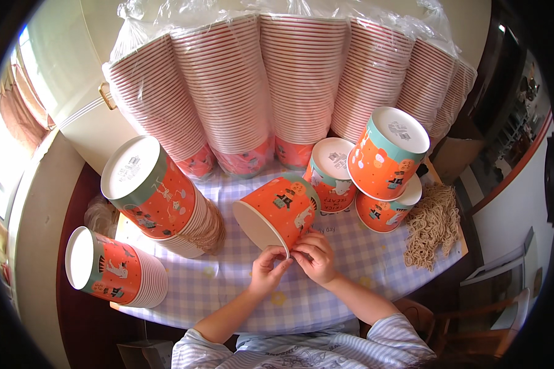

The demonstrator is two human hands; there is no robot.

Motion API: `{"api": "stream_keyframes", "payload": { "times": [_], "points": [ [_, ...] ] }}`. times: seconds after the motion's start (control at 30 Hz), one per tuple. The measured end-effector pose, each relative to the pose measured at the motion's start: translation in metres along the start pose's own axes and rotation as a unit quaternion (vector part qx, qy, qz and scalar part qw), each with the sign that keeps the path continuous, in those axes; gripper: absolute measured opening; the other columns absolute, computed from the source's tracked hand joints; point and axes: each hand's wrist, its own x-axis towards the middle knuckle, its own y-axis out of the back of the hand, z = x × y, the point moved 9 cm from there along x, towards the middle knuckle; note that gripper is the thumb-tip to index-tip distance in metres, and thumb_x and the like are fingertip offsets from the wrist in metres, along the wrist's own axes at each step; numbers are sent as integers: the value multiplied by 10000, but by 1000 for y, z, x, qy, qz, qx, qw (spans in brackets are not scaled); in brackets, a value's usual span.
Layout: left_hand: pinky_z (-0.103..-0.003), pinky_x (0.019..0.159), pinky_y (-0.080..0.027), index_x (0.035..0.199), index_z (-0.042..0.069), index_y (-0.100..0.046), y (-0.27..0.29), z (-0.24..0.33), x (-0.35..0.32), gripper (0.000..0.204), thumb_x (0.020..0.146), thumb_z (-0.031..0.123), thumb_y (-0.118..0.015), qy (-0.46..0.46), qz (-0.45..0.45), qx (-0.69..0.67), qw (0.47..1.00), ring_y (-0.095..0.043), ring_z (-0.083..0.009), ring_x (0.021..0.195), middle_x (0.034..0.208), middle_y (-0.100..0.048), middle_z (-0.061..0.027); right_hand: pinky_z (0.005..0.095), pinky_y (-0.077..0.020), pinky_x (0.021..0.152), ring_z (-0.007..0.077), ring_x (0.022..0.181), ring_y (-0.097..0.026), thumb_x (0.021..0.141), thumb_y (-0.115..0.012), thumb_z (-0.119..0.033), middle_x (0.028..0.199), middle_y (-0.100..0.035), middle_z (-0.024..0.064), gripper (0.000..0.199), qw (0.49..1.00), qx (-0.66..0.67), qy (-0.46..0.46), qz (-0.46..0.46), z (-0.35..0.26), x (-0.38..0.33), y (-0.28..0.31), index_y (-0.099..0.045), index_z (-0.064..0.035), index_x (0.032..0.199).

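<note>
An orange paper bucket [277, 212] with a teal band and cartoon animals lies tilted on its side, its open mouth facing left and toward me. At the near edge of its rim, my left hand [266, 269] pinches with thumb and fingers closed. Right beside it my right hand [316, 257] is also closed at the rim, its fingers against the bucket's wall. The fingertips of both hands nearly meet there. Whether something thin lies between them is too small to make out.
Tall stacks of paper buckets in clear plastic [301, 80] line the back. Upside-down buckets [385, 154] stand at right, beside a heap of tan cords [434, 224]. A nested stack with cords hanging at its side [160, 194] and a shorter stack [120, 267] lean at left on the checked tablecloth [228, 289].
</note>
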Motion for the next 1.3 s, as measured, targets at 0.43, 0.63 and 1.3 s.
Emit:
{"api": "stream_keyframes", "payload": {
  "times": [0.43, 0.63, 1.3],
  "points": [
    [-251, 691, -431, 980, 8, -521, -4, 11, 1, 214, 784, -22, -602, -56, -4, 112, 992, -502, -137, 771, 888, -509, -58, 414, -452, 845, 244, 793, -568, 679, -684, -20, 818, -568, 56, 154, 1000, 24, -7, -13, 2, 0, -3, -590, -62, 794],
    [-273, 626, -435, 968, 20, -522, -6, 25, 0, 258, 739, -37, -626, -85, 19, 228, 970, -524, -178, 732, 904, -537, -104, 403, -444, 810, 280, 820, -545, 691, -651, -25, 810, -550, 82, 134, 997, 24, -39, -59, 7, 5, -5, -560, -59, 783],
    [-401, 727, -415, 902, 28, -552, -34, 105, 7, 214, 693, 29, -597, -295, 1, 615, 731, -566, -261, 757, 805, -578, -104, 372, -477, 640, 266, 741, -602, 733, -620, -125, 793, -617, 75, 97, 969, -50, -84, -226, 45, 4, 36, -625, -74, 815]
  ]
}}
